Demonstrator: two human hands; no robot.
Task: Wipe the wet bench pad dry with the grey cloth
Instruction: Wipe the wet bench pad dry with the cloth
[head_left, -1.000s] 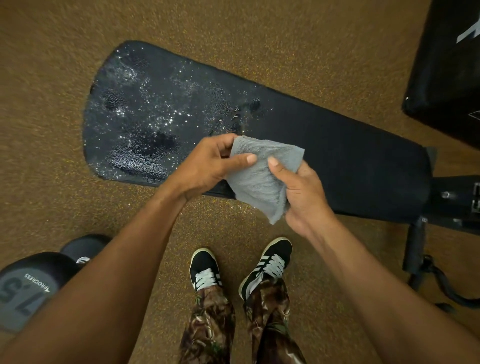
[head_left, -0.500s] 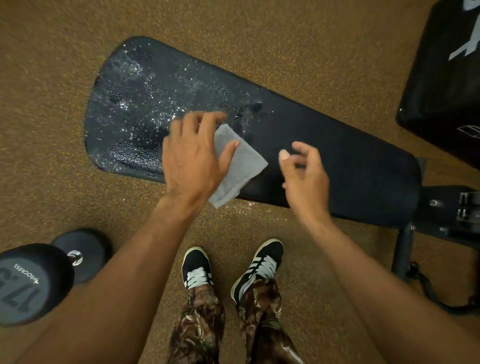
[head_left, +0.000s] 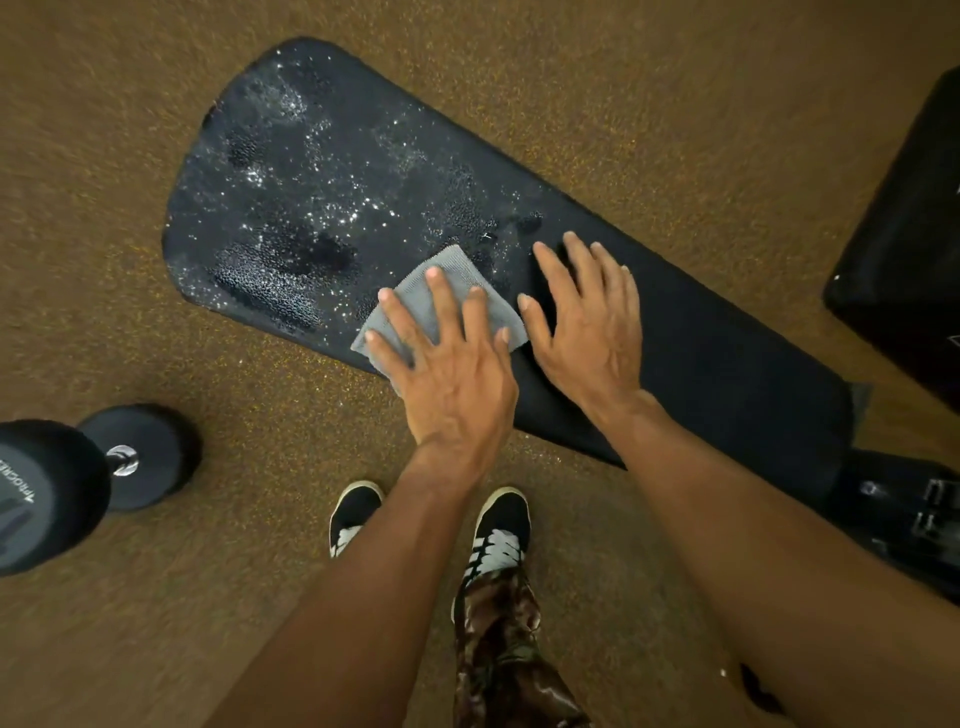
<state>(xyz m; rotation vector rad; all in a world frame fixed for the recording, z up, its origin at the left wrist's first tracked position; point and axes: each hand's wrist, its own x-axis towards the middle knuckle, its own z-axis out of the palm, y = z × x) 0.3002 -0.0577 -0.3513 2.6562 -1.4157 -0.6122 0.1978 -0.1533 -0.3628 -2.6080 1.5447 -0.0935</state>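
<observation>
The black bench pad (head_left: 701, 374) runs from upper left to lower right. Its wide left half is covered in glistening water drops, while the right half looks dry. The grey cloth (head_left: 447, 280) lies folded flat on the pad's near edge, at the border of the wet area. My left hand (head_left: 452, 374) presses down on the cloth with fingers spread, covering its lower part. My right hand (head_left: 592, 322) rests flat and open on the dry pad just right of the cloth, touching nothing else.
A black dumbbell (head_left: 62, 488) lies on the brown speckled floor at lower left. Another black padded piece (head_left: 904, 260) stands at the right edge, with the bench's metal frame (head_left: 904, 509) below it. My shoes (head_left: 501, 530) stand close to the pad's near edge.
Both hands held the cloth in the air a second ago. My right hand let go, my left laid the cloth on the pad, and both hands now lie flat.
</observation>
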